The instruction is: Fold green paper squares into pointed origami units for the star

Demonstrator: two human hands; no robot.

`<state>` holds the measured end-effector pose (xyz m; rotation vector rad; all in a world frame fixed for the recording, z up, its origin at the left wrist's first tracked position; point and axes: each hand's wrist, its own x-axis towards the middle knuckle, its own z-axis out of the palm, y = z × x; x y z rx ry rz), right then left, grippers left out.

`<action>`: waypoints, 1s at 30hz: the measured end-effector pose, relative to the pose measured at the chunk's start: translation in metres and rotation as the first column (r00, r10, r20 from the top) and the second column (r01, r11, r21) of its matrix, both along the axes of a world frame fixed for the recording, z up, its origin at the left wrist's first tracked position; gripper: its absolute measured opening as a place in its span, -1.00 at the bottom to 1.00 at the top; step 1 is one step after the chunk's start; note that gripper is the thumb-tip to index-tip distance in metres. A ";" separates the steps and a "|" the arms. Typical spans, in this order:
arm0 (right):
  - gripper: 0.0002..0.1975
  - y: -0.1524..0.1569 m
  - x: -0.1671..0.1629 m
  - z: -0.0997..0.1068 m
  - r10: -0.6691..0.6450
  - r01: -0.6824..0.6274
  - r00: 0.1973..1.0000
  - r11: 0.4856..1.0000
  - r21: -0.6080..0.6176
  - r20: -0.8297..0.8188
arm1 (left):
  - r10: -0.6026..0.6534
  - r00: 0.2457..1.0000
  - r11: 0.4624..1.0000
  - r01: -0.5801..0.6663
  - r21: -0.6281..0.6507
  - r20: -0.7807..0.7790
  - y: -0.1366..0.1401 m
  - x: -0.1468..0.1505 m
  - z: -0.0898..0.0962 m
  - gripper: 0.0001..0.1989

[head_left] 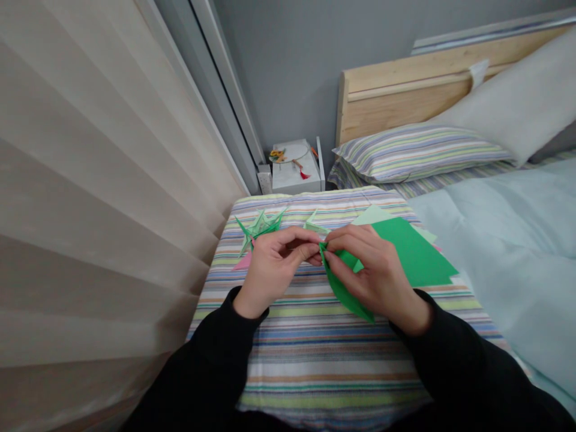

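A dark green sheet of paper [344,294], partly folded, is held above the striped cloth. My right hand [371,261] has its fingers closed round the paper near its upper corner. Thumb and fingertips of my left hand [281,261] pinch the same corner from the other side. Behind my left hand lie folded green paper shapes [261,225] with pointed ends, beside a bit of pink paper [243,261]. A small pale green folded piece [315,224] sits just beyond my fingertips. Right of my right hand, flat green sheets [411,252] lie in a stack, partly hidden by it.
The table wears a striped cloth [333,360]. A pleated curtain [112,210] hangs close on the left. Behind the table stands a white cabinet [294,180] with a round hoop and a red tassel. A bed with a pale blue quilt [508,240] adjoins on the right.
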<state>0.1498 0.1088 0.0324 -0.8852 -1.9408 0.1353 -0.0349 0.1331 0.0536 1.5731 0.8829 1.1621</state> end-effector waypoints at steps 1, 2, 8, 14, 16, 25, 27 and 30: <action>-0.89 0.000 0.000 0.000 -0.002 0.002 1.000 1.000 -0.004 0.005 | 0.004 1.000 1.000 -0.004 0.012 -0.010 -0.001 0.000 0.000 -0.95; -0.89 0.000 0.000 -0.001 -0.003 0.003 1.000 1.000 -0.006 0.006 | 0.006 1.000 1.000 -0.005 0.025 -0.016 -0.001 0.000 0.000 -0.94; -0.87 0.000 -0.001 -0.001 0.020 -0.020 1.000 1.000 -0.019 0.001 | -0.036 0.999 0.999 0.037 0.034 -0.005 -0.003 0.001 0.002 -0.90; -0.88 0.000 -0.001 -0.002 0.074 -0.074 0.997 0.995 -0.072 -0.008 | -0.074 0.997 0.996 0.073 -0.045 -0.002 0.000 0.001 0.001 -0.89; -0.89 0.000 -0.001 -0.003 0.072 -0.073 0.997 0.994 -0.078 -0.013 | -0.079 0.997 0.995 0.079 -0.054 0.006 0.000 0.001 0.001 -0.87; -0.87 -0.001 -0.002 -0.002 0.069 -0.072 0.997 0.989 -0.127 -0.034 | -0.106 0.994 0.991 0.105 -0.080 -0.008 -0.002 0.003 0.001 -0.73; -0.87 -0.001 -0.003 -0.001 0.052 -0.058 0.998 0.990 -0.132 -0.045 | -0.109 0.994 0.990 0.108 -0.092 -0.014 -0.002 0.003 0.000 -0.74; -0.88 -0.001 -0.003 -0.001 0.010 -0.019 0.997 0.992 -0.129 -0.072 | -0.112 0.993 0.989 0.109 -0.103 -0.026 0.000 0.003 -0.002 -0.77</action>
